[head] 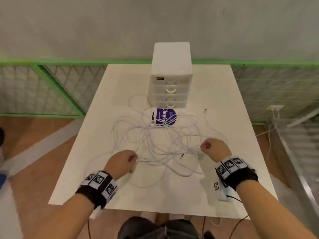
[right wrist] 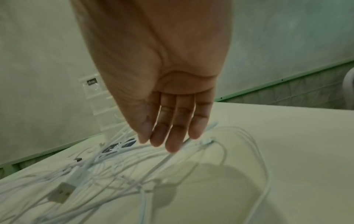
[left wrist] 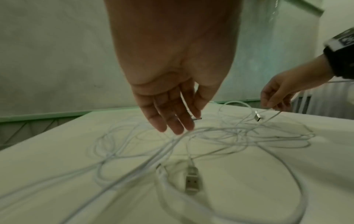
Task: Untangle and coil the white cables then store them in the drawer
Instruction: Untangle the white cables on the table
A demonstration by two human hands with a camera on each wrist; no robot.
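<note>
A tangle of white cables (head: 160, 140) is spread across the middle of the white worktop (head: 233, 104), in front of a white drawer unit (head: 170, 78) that stands at the far side. All drawers of the unit are seen pushed in. A purple round label (head: 164, 116) lies flat on the worktop just in front of the unit, with several cable loops laid over it.

The left hand (head: 120, 162) is held over the near left part of the tangle. Its grip is closed as a pinch: a single strand is taken between thumb and forefinger, and the remaining fingers (left wrist: 172, 121) are extended downward above the cables. The right hand (head: 214, 147) is held over the near right part of the tangle, its grip likewise pinched on a strand, as shown in the left wrist view (left wrist: 277, 92). A USB plug (left wrist: 192, 180) lies on the worktop between the two hands, and a second plug (left wrist: 257, 117) hangs just below the right hand.
</note>
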